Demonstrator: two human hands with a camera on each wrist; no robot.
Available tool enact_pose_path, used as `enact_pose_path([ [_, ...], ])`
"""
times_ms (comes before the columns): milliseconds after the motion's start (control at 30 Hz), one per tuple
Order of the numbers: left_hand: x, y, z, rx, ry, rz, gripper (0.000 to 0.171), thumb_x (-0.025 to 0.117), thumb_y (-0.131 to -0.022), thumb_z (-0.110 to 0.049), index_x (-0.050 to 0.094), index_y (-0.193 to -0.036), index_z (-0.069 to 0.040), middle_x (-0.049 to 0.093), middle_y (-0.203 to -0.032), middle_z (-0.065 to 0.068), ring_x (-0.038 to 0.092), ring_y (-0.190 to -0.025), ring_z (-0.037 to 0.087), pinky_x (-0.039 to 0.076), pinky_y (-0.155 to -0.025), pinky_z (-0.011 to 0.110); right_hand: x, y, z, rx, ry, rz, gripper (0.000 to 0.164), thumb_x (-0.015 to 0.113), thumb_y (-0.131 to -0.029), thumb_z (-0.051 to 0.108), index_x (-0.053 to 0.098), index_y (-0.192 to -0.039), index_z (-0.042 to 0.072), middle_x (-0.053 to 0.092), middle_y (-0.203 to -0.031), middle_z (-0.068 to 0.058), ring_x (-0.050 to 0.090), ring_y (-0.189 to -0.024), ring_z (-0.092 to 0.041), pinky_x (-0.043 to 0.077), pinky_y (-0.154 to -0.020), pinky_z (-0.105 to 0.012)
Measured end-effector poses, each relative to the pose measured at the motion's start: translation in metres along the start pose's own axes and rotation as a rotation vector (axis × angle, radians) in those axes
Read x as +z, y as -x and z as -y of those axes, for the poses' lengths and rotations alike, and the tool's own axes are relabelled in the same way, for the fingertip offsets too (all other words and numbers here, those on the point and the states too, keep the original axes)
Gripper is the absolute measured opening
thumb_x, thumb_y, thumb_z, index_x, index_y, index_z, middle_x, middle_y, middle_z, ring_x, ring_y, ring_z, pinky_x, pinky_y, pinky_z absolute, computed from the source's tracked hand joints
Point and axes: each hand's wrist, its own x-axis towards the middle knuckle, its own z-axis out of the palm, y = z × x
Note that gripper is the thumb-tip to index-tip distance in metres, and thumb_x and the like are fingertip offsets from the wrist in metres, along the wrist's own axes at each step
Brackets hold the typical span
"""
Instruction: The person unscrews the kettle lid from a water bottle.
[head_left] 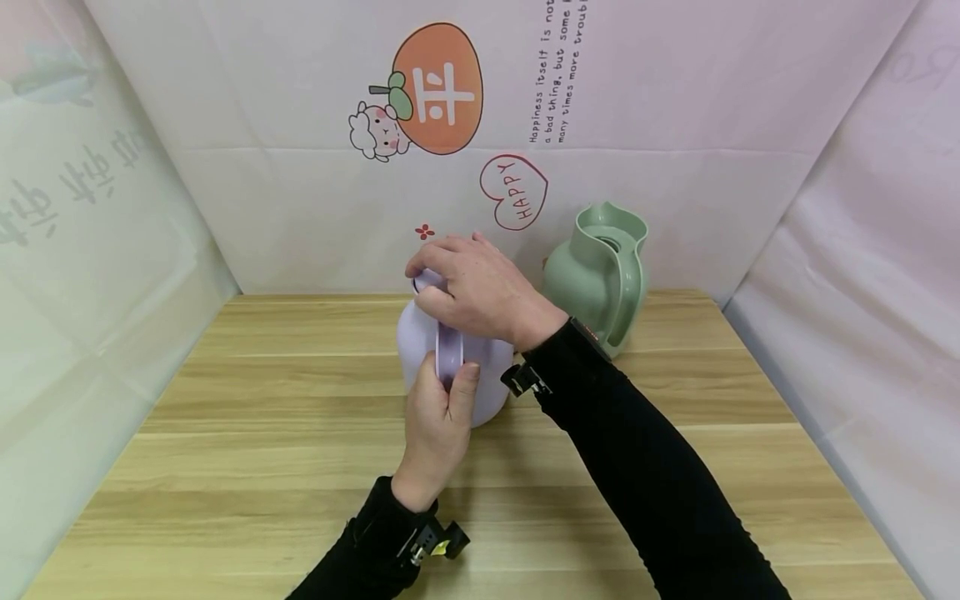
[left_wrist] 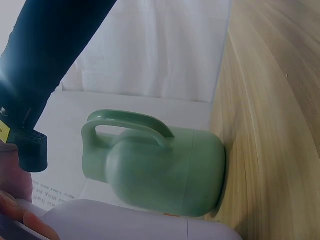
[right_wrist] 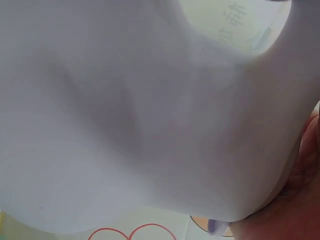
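Observation:
A lilac thermos jug point(head_left: 489, 385) stands upright on the wooden table, its handle facing the wearer. My left hand point(head_left: 438, 417) grips that handle, thumb along its right side. Over the jug's mouth lies my right hand point(head_left: 480, 287), with thumb and fingers curled about the top; the palm hides most of the mouth, and I cannot tell whether a lid is between the fingers. In the right wrist view the jug's pale wall fills most of the picture, and a small lilac tip point(right_wrist: 217, 227) shows beside the hand at the mouth.
A green thermos jug point(head_left: 588, 283) stands behind and to the right, close to the right forearm, its handle toward the front right. Printed white cloth point(head_left: 300, 208) hangs behind the table point(head_left: 285, 467) and along both sides.

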Motion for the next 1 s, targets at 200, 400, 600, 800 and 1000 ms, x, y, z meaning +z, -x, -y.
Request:
enact_pose_path([
  [200,0.000,0.000,0.000,0.005,0.004,-0.001,0.024,0.054,-0.099,-0.022,0.053,-0.110,-0.001,0.051,-0.085,0.004,0.053,-0.078,0.016,0.045,-0.062,0.034,-0.001,0.000,-0.002,-0.030,-0.028,-0.002,0.036,0.043,-0.083,0.029,0.066,-0.111,0.029,0.061,-0.118,0.012,0.044,-0.125,-0.005,0.018,-0.115,-0.055],
  [400,0.001,0.000,0.000,0.011,0.008,0.002,0.023,0.054,-0.099,-0.021,0.052,-0.109,-0.001,0.050,-0.083,0.004,0.052,-0.075,0.015,0.044,-0.059,0.033,-0.003,0.001,0.002,0.001,0.015,-0.001,0.048,0.042,-0.087,0.031,0.060,-0.131,0.027,0.058,-0.135,0.006,0.039,-0.135,-0.018,0.020,-0.114,-0.057],
  [600,0.000,0.000,0.001,0.028,0.002,-0.005,0.019,0.054,-0.099,-0.020,0.053,-0.106,-0.003,0.049,-0.081,0.002,0.050,-0.072,0.015,0.042,-0.058,0.032,-0.004,0.006,0.021,0.163,0.270,-0.106,0.055,0.043,-0.095,0.055,0.052,-0.143,0.028,0.053,-0.141,-0.008,0.042,-0.130,-0.042,0.036,-0.105,-0.057],
  [800,-0.001,0.000,-0.001,0.048,0.027,0.004,0.013,0.054,-0.098,-0.015,0.052,-0.107,-0.005,0.049,-0.081,0.000,0.048,-0.069,0.014,0.041,-0.056,0.031,0.000,0.008,0.036,0.309,0.299,-0.080,0.052,0.039,-0.096,0.058,0.057,-0.135,0.029,0.056,-0.122,-0.009,0.048,-0.103,-0.035,0.049,-0.078,-0.049],
  [1000,-0.001,0.000,-0.001,0.062,0.021,0.006,0.012,0.054,-0.099,-0.015,0.052,-0.107,-0.006,0.049,-0.081,0.000,0.048,-0.068,0.014,0.041,-0.055,0.030,0.001,0.009,0.036,0.278,0.274,-0.035,0.039,0.040,-0.098,0.048,0.063,-0.118,0.023,0.054,-0.101,-0.003,0.042,-0.092,-0.026,0.045,-0.071,-0.039],
])
